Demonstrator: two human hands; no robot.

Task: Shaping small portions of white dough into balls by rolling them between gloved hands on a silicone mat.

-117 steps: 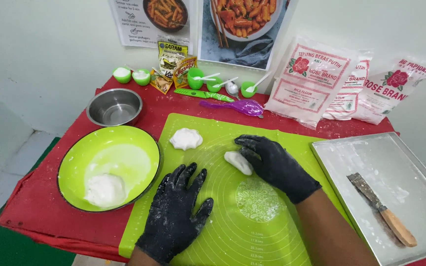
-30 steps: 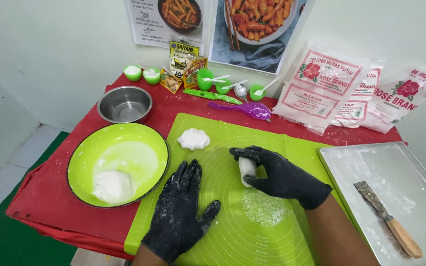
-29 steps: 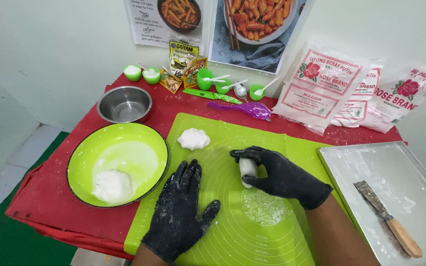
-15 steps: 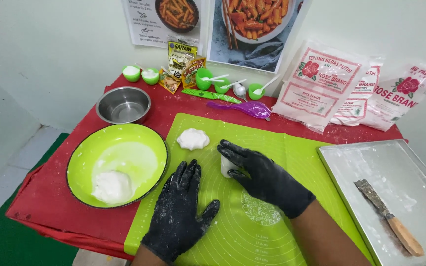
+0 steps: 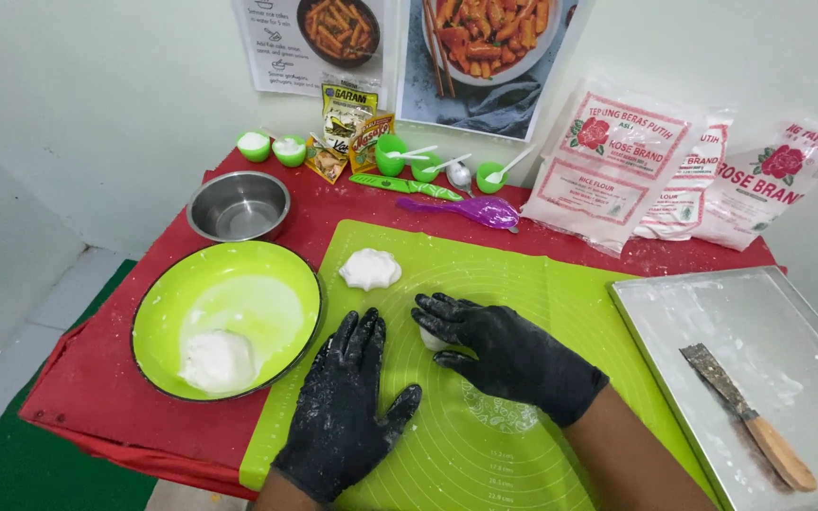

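Dough piece (image 5: 431, 339) lies on the green mat (image 5: 560, 312), mostly covered by the right hand (image 5: 504, 355), whose fingers curl loosely over it. The left hand (image 5: 347, 407) rests flat and holds nothing. Rolling evenly likely wants light, steady pressure.

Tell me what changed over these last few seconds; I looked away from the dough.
The right hand rolled the small dough piece leftward toward the left hand and now covers most of it. The left hand stayed flat on the green mat; bowl and second dough lump unmoved.
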